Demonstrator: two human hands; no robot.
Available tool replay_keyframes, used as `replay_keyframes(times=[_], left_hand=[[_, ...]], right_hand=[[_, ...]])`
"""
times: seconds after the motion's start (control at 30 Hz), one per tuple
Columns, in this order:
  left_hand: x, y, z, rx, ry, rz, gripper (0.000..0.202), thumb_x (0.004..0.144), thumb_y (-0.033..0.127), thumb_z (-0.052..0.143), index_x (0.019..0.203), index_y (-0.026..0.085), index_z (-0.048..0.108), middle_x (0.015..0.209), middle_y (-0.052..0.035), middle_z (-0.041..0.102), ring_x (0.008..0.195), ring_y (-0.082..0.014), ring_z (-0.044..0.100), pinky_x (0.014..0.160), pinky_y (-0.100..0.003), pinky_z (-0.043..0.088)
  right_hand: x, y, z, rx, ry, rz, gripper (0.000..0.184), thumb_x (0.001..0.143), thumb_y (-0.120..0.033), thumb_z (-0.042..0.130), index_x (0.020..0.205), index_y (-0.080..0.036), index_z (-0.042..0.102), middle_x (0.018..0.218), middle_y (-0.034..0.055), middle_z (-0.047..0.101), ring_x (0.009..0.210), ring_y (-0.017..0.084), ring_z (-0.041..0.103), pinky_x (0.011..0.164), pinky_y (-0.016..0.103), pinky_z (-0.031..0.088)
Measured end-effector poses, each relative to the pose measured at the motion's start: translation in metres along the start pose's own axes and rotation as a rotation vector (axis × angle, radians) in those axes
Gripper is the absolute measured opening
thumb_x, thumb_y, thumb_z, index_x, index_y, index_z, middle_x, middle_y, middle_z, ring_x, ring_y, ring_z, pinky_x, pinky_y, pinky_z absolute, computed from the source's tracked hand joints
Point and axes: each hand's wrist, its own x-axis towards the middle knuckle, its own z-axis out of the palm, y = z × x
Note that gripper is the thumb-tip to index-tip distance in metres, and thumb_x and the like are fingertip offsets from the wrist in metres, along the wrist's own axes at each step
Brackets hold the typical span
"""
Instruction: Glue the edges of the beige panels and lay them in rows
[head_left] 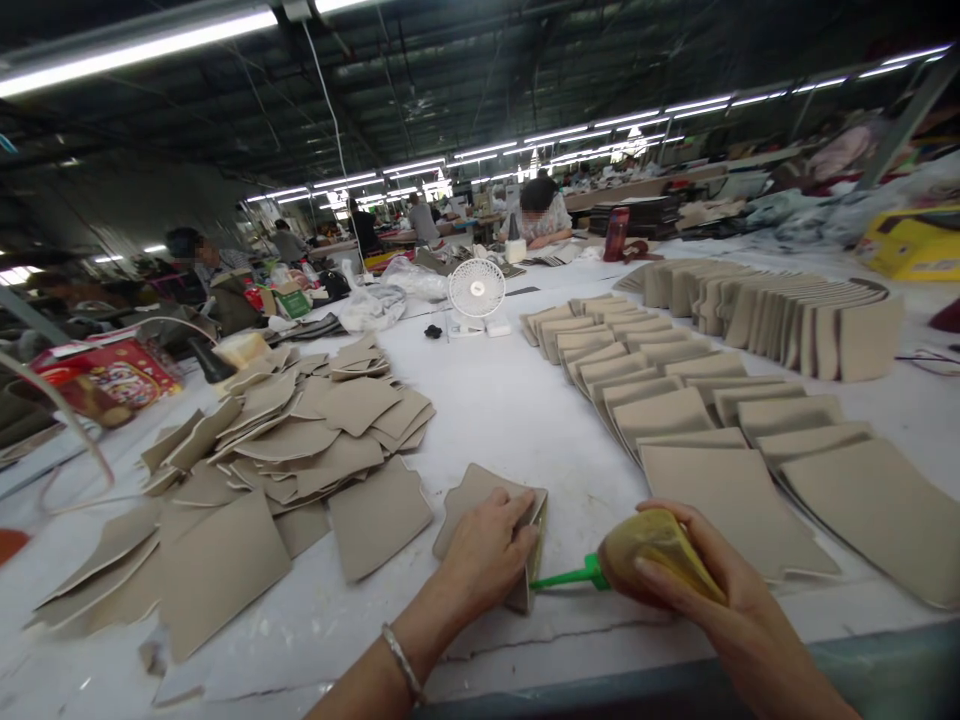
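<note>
Bare white table [480, 400] runs between our loose pile [330, 440] and overlapping rows [667, 410], with the taupe piece [476, 490] near the front edge.
We see open surface beyond the piece as far as the small fan [477, 290], and a narrow strip between it and the pile; on the other side the rows limit our room. Our left hand [487, 550] presses palm-down on the piece, index finger extended, though we cannot tell whether it pinches; our right hand [731, 600] wraps the squeeze bottle [637, 535], green nozzle [562, 578] at the piece's right edge.
</note>
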Motion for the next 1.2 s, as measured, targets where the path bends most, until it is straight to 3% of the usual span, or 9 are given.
replay_keyframes(times=[0.2, 0.37, 0.57, 0.8, 1.03, 1.2], left_hand=[[-0.001, 0.000, 0.000, 0.005, 0.003, -0.005, 0.043, 0.092, 0.031, 0.040, 0.132, 0.029, 0.057, 0.098, -0.0032, 0.059, 0.092, -0.0216, 0.060, 0.080, -0.031, 0.043], [-0.001, 0.000, 0.002, 0.009, 0.005, -0.008, 0.042, 0.092, 0.032, 0.040, 0.131, 0.028, 0.057, 0.100, -0.0035, 0.059, 0.094, -0.0225, 0.060, 0.081, -0.031, 0.043], [-0.001, 0.001, 0.000, 0.003, -0.005, -0.022, 0.043, 0.092, 0.033, 0.040, 0.131, 0.027, 0.057, 0.098, -0.0035, 0.058, 0.090, -0.0215, 0.060, 0.079, -0.031, 0.044], [0.001, 0.002, 0.001, 0.020, -0.013, -0.023, 0.042, 0.092, 0.032, 0.040, 0.131, 0.027, 0.057, 0.102, -0.0036, 0.059, 0.094, -0.0221, 0.060, 0.082, -0.031, 0.044], [0.001, 0.001, 0.001, 0.017, -0.007, -0.008, 0.041, 0.092, 0.030, 0.040, 0.130, 0.027, 0.057, 0.101, -0.0037, 0.059, 0.095, -0.0217, 0.060, 0.083, -0.031, 0.044], [0.002, 0.001, 0.001, 0.046, -0.016, -0.004, 0.040, 0.093, 0.031, 0.039, 0.129, 0.028, 0.057, 0.100, -0.0036, 0.059, 0.093, -0.0215, 0.060, 0.081, -0.030, 0.044]], right_hand=[[-0.004, 0.000, 0.000, 0.001, -0.023, 0.035, 0.064, 0.077, -0.064, 0.067, 0.124, -0.025, 0.047, 0.114, 0.0055, 0.063, 0.107, 0.026, 0.059, 0.086, 0.027, 0.052], [-0.005, 0.004, -0.003, -0.059, 0.039, -0.010, 0.064, 0.076, -0.066, 0.065, 0.122, -0.025, 0.048, 0.109, 0.0052, 0.063, 0.101, 0.025, 0.061, 0.085, 0.028, 0.051], [-0.005, 0.013, -0.003, -0.064, -0.032, -0.038, 0.056, 0.082, -0.059, 0.065, 0.126, -0.028, 0.047, 0.122, 0.0035, 0.058, 0.109, 0.024, 0.058, 0.092, 0.027, 0.048], [0.000, -0.001, 0.003, -0.046, 0.098, -0.021, 0.061, 0.075, -0.064, 0.068, 0.120, -0.026, 0.050, 0.103, 0.0031, 0.064, 0.095, 0.025, 0.062, 0.077, 0.027, 0.052], [-0.008, 0.003, 0.007, 0.040, 0.007, 0.063, 0.061, 0.075, -0.062, 0.069, 0.121, -0.026, 0.050, 0.107, 0.0030, 0.065, 0.100, 0.025, 0.062, 0.081, 0.027, 0.051], [0.006, 0.000, 0.001, -0.076, 0.142, -0.043, 0.058, 0.078, -0.062, 0.066, 0.120, -0.025, 0.049, 0.105, 0.0038, 0.063, 0.095, 0.026, 0.062, 0.082, 0.032, 0.049]])
